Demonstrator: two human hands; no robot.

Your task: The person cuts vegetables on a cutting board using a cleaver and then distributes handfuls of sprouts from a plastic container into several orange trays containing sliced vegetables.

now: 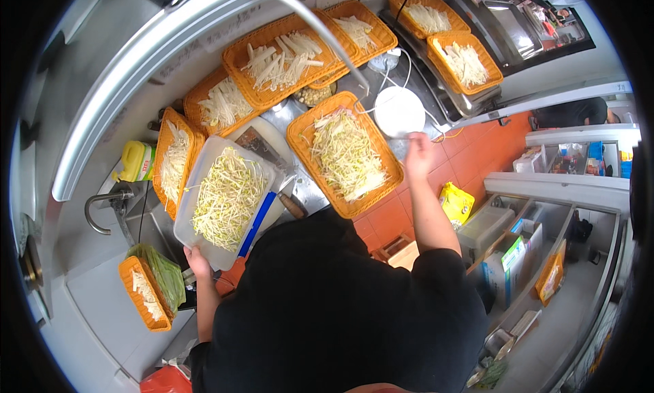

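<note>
Left hand [197,262] grips the near edge of a clear plastic tub [221,259]. I judge the one-sided hold could tip it, spilling loose sprouts [228,195]. Tub: smooth, boxy, blue strip [257,224] opposite my grip; sprouts thin, tangled. Rightward: woven orange basket [379,198], more sprouts. Beyond: right hand [419,154], blurred; cannot tell whether empty.
</note>
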